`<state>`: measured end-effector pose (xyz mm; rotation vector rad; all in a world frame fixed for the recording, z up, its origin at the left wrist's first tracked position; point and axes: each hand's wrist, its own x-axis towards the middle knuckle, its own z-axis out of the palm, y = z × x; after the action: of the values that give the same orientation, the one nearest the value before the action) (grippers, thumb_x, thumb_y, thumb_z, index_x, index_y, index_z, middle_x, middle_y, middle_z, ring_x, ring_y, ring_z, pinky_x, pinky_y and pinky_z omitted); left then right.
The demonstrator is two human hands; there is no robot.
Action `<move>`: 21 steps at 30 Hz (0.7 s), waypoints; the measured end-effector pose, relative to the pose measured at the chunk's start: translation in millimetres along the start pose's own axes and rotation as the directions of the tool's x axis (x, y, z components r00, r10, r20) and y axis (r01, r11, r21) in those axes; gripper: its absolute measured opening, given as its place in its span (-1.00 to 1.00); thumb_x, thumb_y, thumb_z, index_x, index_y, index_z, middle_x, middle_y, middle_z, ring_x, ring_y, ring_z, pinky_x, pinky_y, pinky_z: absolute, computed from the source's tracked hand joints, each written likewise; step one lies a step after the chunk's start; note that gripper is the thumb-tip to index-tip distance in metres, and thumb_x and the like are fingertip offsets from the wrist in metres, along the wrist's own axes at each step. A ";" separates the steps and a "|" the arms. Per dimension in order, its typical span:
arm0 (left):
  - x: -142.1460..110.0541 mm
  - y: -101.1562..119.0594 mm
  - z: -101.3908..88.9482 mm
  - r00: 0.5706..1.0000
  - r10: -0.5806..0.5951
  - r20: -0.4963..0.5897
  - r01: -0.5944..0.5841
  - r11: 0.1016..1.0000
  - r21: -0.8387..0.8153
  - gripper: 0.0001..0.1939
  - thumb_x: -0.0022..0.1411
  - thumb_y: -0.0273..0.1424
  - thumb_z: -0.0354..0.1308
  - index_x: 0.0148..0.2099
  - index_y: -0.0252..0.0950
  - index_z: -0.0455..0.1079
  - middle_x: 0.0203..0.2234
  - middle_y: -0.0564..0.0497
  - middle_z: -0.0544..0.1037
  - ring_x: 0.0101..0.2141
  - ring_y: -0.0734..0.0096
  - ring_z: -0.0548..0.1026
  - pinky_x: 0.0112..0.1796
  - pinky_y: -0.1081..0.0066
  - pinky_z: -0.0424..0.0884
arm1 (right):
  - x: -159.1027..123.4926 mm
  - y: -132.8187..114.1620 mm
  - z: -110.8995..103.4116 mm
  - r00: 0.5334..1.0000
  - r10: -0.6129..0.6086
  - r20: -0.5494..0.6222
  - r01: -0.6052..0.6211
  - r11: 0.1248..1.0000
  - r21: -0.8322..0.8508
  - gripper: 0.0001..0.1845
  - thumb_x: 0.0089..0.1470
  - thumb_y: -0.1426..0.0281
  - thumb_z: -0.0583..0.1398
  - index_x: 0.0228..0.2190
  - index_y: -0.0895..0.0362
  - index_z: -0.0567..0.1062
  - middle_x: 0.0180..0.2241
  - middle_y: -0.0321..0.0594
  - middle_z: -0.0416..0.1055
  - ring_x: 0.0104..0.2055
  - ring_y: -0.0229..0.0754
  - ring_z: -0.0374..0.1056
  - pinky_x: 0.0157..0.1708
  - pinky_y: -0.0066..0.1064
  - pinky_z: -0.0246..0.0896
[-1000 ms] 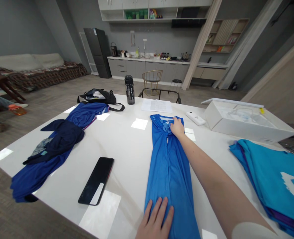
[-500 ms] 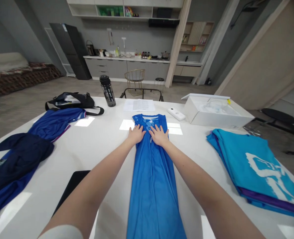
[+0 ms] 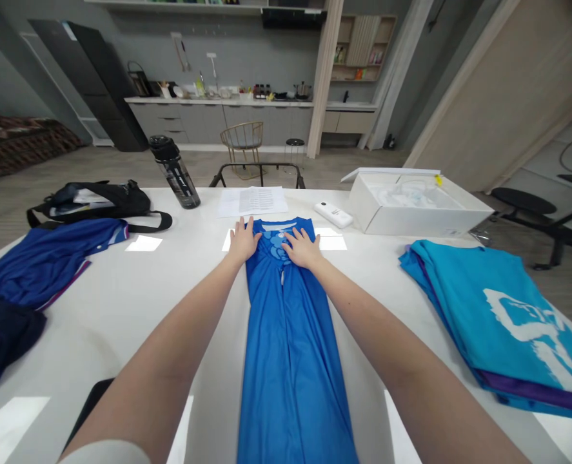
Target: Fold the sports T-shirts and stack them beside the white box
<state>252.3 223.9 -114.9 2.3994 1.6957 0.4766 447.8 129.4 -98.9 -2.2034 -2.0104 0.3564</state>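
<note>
A blue garment lies lengthwise on the white table, folded into a long strip, with its neckline at the far end and a lighter blue print below it. My left hand rests at the upper left edge of the garment, fingers stretched forward. On the print's right side my right hand lies flat with its fingers spread. Neither hand grips the cloth. The near end of the garment runs out of view at the bottom.
To the right are folded turquoise clothes and an open white box. Beyond the garment lie a white device and papers. Leftward stand a black bottle, a black bag and rumpled blue clothing.
My left hand has slid forward and left to the garment's upper edge. My right hand has shifted slightly toward the neckline. The camera view has turned right and downward.
</note>
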 end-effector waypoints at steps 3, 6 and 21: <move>-0.6 -2.2 3.1 0.973 -0.229 0.013 0.228 0.973 0.030 -0.11 0.40 0.09 -0.12 0.51 -0.43 -0.15 0.42 -0.50 -0.04 0.40 -0.29 -0.04 0.28 -0.30 -0.10 | 3.4 5.4 2.0 0.997 0.075 0.023 -0.075 0.997 -0.002 -0.28 0.37 -0.06 -0.18 0.42 -0.07 0.02 0.48 -0.18 -0.24 0.50 0.19 -0.34 0.28 0.49 -0.54; -3.0 3.4 -0.4 0.978 -0.202 -0.043 0.204 0.978 0.051 -0.11 0.43 0.06 -0.16 0.50 -0.50 -0.18 0.42 -0.49 -0.04 0.41 -0.19 -0.05 0.31 -0.27 -0.18 | 4.4 4.7 2.2 0.994 0.107 0.027 -0.107 0.994 -0.001 -0.25 0.36 -0.07 -0.20 0.43 -0.03 0.00 0.49 -0.16 -0.26 0.50 0.20 -0.37 0.29 0.46 -0.56; -125.3 69.9 -2.3 0.970 0.232 0.074 -0.237 0.970 0.056 -0.35 0.52 -0.12 -0.29 0.47 -0.34 0.04 0.44 -0.18 0.04 0.42 0.08 0.01 0.35 0.02 -0.01 | -61.7 -16.6 9.9 0.990 -0.024 -0.138 0.023 1.000 -0.010 -0.36 0.43 0.16 -0.18 0.42 0.10 0.04 0.47 -0.09 -0.16 0.49 0.05 -0.26 0.36 0.30 -0.39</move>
<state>275.3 82.3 -111.2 2.6456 1.4278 0.3732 424.3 69.1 -99.2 -2.1432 -1.9674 0.1871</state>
